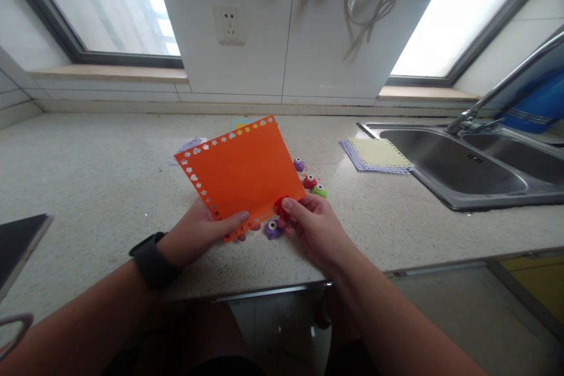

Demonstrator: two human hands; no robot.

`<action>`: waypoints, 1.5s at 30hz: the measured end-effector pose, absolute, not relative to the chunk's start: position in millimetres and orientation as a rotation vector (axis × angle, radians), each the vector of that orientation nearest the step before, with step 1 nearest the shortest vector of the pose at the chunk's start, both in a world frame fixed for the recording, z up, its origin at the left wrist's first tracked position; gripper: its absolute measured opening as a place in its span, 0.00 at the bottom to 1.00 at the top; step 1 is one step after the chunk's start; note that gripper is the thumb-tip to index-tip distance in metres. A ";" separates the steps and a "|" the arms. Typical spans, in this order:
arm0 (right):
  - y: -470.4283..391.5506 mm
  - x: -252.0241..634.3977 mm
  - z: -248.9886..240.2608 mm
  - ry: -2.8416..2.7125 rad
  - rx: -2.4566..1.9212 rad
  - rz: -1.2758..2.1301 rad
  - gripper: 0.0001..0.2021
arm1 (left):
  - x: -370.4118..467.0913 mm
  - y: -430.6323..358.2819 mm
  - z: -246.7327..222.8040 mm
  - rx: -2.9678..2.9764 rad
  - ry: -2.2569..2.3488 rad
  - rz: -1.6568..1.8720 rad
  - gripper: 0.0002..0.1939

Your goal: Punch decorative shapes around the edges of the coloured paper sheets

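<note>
The left hand (215, 226) is gripping the orange sheet (242, 170) by its lower edge, above the counter (110, 188)'s front edge. The right hand (319, 223) is pinching a red punch (283, 205) at the sheet's lower right corner.

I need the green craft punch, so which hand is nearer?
Right: your right hand is just short of the green craft punch; your left hand is farther left, holding the orange paper.
</note>
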State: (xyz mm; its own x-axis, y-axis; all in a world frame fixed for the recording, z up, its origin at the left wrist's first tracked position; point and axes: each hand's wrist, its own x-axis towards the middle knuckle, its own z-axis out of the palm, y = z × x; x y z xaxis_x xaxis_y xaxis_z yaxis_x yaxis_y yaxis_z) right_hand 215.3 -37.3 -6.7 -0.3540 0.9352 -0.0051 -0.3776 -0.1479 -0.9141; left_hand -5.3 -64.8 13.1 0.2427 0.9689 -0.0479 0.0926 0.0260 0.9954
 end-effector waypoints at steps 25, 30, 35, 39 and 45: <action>-38.5 215.0 -2.7 -1.091 -0.792 1.690 0.15 | -3.1 -65.6 15.9 1.343 1.107 0.956 0.16; -37.8 214.9 -4.5 -1.096 -0.792 1.678 0.14 | -0.7 -65.3 20.1 1.334 1.098 0.952 0.16; -38.1 215.4 -5.2 -1.109 -0.766 1.680 0.12 | -0.8 -64.9 19.8 1.343 1.103 0.948 0.17; -38.7 215.3 -3.8 -1.115 -0.764 1.681 0.13 | -4.3 -65.1 16.4 1.372 1.122 0.919 0.17; -39.9 215.0 -1.6 -1.120 -0.741 1.677 0.12 | -8.1 -64.6 11.6 1.371 1.102 0.883 0.17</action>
State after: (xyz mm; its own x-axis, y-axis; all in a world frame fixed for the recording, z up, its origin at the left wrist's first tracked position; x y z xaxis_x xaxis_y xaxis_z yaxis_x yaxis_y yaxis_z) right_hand 215.0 -39.9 -1.6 -0.3624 0.9318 0.0207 -0.3758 -0.1258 -0.9181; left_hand -8.1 -64.6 11.6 0.2858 0.9547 -0.0833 0.1273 0.0483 0.9907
